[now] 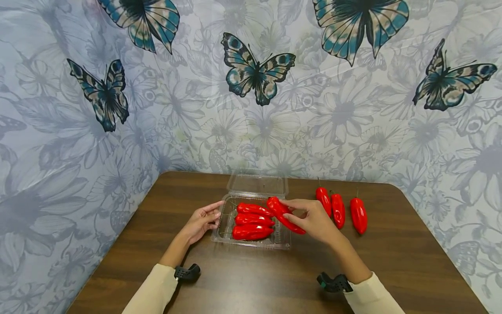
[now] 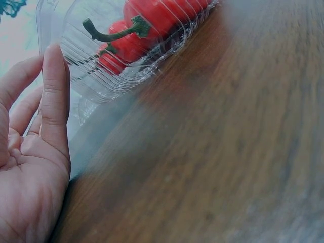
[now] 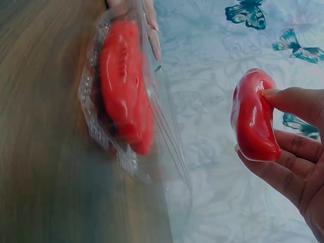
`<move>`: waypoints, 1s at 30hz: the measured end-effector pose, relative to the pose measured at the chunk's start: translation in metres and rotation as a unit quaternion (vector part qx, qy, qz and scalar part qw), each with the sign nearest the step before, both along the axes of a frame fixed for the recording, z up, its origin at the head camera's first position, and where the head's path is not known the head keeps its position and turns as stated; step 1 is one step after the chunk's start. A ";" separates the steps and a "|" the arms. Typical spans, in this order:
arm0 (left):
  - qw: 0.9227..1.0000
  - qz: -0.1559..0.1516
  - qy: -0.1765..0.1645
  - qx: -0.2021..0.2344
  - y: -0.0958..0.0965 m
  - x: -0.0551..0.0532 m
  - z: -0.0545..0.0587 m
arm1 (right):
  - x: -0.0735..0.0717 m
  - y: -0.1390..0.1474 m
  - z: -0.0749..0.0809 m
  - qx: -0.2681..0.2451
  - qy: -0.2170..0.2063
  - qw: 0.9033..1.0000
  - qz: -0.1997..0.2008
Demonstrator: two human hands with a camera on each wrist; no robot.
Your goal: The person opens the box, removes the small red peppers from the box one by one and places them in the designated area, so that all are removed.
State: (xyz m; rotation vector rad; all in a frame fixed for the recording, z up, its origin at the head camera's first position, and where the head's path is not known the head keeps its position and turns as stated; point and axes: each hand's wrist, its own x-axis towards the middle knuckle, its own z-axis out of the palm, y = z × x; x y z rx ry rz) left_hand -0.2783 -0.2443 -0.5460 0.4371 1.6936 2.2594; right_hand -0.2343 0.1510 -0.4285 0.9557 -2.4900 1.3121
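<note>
My right hand (image 1: 313,218) pinches a red chili pepper (image 3: 253,116) between thumb and fingers, over the right side of a clear plastic clamshell box (image 1: 251,245). Inside the box several red peppers (image 1: 252,232) lie side by side, green stems (image 2: 114,35) toward the left wall. My left hand (image 1: 200,224) is at the box's left side, its fingers mostly straight and their tips touching the rim. In the left wrist view the thumb lies against the clear wall.
Three more red peppers, one of them the rightmost pepper (image 1: 358,215), lie on the brown wooden table (image 1: 251,279) right of the box. The raised clear lid (image 1: 257,182) leans back behind it. A butterfly-patterned cloth (image 1: 266,131) hangs beyond the table's far edge.
</note>
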 end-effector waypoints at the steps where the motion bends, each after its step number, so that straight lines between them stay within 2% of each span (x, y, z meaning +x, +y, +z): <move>1: 1.000 0.000 0.000 0.000 0.000 0.000 0.000 | 0.001 0.003 0.001 0.003 0.004 1.000 -0.004; 7: 1.000 -0.001 0.002 0.000 -0.001 -0.001 -0.001 | 0.004 0.023 0.004 0.011 0.027 0.999 -0.020; 12: 1.000 -0.001 0.003 0.001 -0.002 -0.001 0.000 | 0.003 0.036 0.003 0.030 0.050 0.997 -0.051; 23: 1.000 -0.007 0.004 0.012 -0.001 -0.002 -0.001 | -0.002 0.057 -0.002 0.023 0.057 0.995 -0.078; 30: 1.000 -0.014 0.007 0.017 -0.001 -0.003 -0.001 | -0.005 0.069 -0.002 0.017 0.053 0.992 -0.117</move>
